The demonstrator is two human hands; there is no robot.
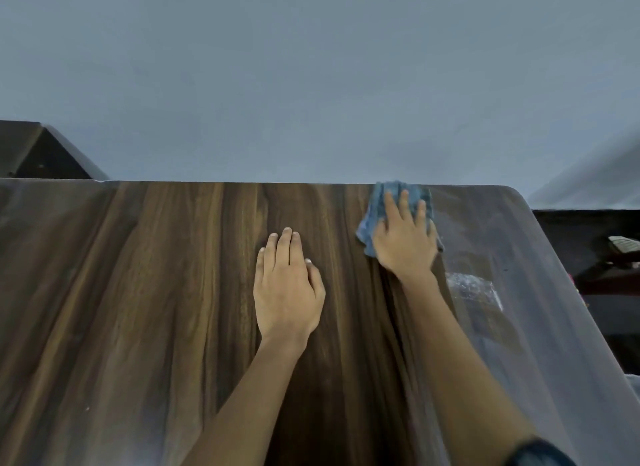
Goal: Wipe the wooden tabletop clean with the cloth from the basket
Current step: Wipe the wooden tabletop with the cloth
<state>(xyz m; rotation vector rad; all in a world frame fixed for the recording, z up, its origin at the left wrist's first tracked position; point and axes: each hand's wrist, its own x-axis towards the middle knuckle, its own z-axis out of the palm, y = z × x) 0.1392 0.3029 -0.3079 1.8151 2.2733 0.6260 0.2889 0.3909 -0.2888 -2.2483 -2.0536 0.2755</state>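
A dark wooden tabletop [156, 292] with streaked grain fills the lower half of the head view. A crumpled blue cloth [372, 219] lies near the table's far edge, right of centre. My right hand [405, 237] presses flat on the cloth with straight, spread fingers. My left hand [285, 285] rests flat on the bare wood in the middle, fingers straight and holding nothing. A whitish smudge [472, 289] marks the wood to the right of my right wrist. No basket is in view.
A plain grey-blue wall [311, 84] rises right behind the table's far edge. Dark furniture [38, 153] stands at the back left. Past the table's rounded right corner there is a dark low surface [588, 257] with a small object on it.
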